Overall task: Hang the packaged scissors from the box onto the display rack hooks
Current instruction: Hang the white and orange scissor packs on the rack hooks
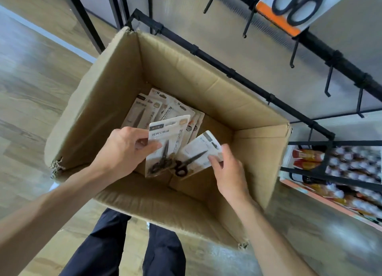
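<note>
Nearest, below the box (115,85), two legs in dark trousers (115,244) on a wooden floor (31,89)

Over the near rim of the box, both hands reaching in, apart from each other. Left hand (126,149) pinching a scissors pack (165,143) by its left edge, thumb on the front of the card, pack held upright above the box bottom. Right hand (229,170) pinching a second pack (196,153) at its right edge, this one tilted with its top leaning right, lower corner overlapping the bottom of the first pack, dark scissor handles of both close together

Deeper in the box, behind the two held packs, a loose pile of more packs (157,106) lying against the far left part of the bottom, overlapped at angles

Beyond the far wall of the box, a black rack (248,81) with bare hooks (328,83) pointing out from its bar. Above the box at upper right, one pack with black scissors and an orange strip (289,7) already hanging on the rack. Right of the box, lower on the rack, shelves of small goods (341,172), blurred
</note>
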